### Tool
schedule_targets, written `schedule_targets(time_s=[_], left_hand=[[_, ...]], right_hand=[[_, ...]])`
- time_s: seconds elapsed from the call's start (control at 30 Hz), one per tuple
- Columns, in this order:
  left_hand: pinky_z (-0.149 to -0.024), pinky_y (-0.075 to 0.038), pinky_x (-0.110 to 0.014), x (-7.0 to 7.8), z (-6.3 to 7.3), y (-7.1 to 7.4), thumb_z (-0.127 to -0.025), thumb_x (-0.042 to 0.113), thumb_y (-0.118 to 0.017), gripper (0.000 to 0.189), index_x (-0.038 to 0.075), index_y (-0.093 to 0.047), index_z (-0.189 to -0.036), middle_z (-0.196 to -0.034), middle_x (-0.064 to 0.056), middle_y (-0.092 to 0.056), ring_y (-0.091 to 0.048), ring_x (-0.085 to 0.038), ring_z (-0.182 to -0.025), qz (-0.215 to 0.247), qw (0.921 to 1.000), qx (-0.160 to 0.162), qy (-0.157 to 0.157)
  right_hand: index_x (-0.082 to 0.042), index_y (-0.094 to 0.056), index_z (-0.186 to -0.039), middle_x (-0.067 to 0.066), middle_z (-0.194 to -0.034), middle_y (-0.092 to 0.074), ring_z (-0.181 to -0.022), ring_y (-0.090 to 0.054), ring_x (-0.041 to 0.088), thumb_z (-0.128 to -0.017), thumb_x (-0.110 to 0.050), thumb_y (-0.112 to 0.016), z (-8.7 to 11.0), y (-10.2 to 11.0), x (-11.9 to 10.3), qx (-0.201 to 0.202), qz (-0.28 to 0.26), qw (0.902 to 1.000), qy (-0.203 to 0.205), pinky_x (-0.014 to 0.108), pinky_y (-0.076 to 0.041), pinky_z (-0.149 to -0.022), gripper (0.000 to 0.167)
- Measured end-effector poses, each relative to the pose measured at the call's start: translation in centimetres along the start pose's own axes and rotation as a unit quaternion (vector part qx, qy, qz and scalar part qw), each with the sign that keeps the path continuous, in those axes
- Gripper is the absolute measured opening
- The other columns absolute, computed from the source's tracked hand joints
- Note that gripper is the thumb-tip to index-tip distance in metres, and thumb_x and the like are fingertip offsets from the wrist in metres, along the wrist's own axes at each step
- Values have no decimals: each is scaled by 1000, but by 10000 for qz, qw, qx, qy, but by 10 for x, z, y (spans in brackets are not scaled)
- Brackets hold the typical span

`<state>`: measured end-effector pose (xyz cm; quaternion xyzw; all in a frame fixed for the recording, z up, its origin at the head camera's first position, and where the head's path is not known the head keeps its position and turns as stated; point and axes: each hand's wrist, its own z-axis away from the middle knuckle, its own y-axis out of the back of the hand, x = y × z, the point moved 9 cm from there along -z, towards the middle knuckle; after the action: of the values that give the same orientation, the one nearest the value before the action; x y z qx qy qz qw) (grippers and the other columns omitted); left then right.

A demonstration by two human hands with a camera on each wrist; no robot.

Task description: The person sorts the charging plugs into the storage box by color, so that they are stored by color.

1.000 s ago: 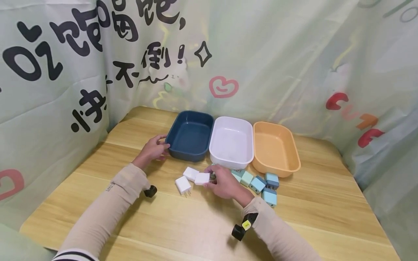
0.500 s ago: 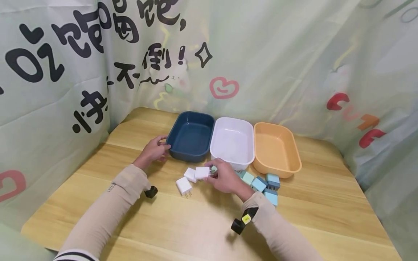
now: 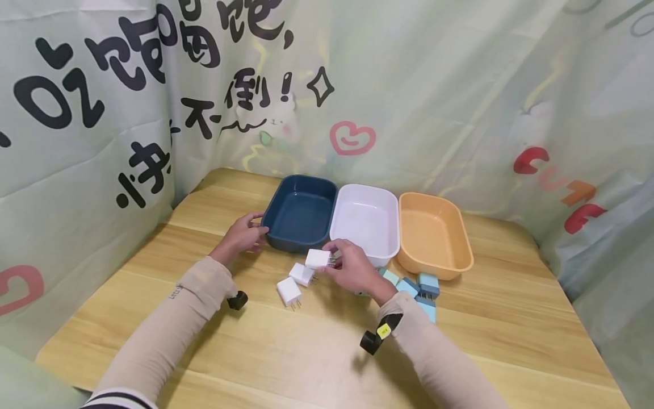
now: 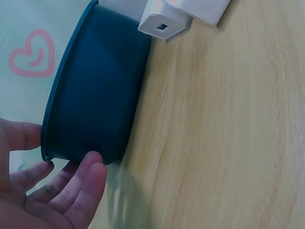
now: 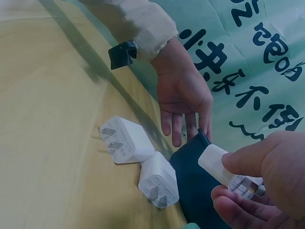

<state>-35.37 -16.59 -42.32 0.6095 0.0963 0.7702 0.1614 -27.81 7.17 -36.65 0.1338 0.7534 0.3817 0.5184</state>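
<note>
Fingers [image 3: 332,245] of the right hand [image 3: 353,269] pinch, near the dark blue bin [image 3: 300,213], a white charger [image 3: 317,259] (probably stiff, light and slippery) best held by its flat sides, not the prongs [image 5: 249,185].

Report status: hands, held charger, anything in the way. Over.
Right hand pinches white charger, off the table. Left hand touches blue bin. Nothing seen between white charger and blue bin.

A curtained-off booth, printed cloth [image 3: 434,102] around a wood-grain table [image 3: 286,352].
</note>
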Motion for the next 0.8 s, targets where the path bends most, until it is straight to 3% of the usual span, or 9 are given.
schedule_targets(time_s=[0.23,0.57,0.8], left_hand=[[-74,-56,-37,2,1,0,-100,15,-52,54,15,-33,-151,-137,-20,-49,-62,-32,-100,36,10000,6,-33],[-74,-55,-37,-1,1,-1,-100,16,-52,56,15,-31,-152,-145,-21,-42,-62,-32,-102,9,10000,-20,15],[-75,-55,-37,1,3,-1,-100,16,-52,55,15,-32,-151,-143,-20,-45,-61,-31,-99,20,10000,-30,35]], right_hand=[[0,-61,-115,10,-104,-57,-79,-67,20,-80,-8,-79,-7,4,2,96,-91,9999,-78,27,-55,-69,40],[1,-61,-115,12,-102,-56,-83,-69,22,-80,-4,-78,-15,8,4,168,-466,9987,-126,29,-56,-72,39],[-1,-62,-114,13,-100,-60,-84,-69,24,-81,-6,-77,-24,13,7,204,-606,9977,-223,31,-56,-73,37]])
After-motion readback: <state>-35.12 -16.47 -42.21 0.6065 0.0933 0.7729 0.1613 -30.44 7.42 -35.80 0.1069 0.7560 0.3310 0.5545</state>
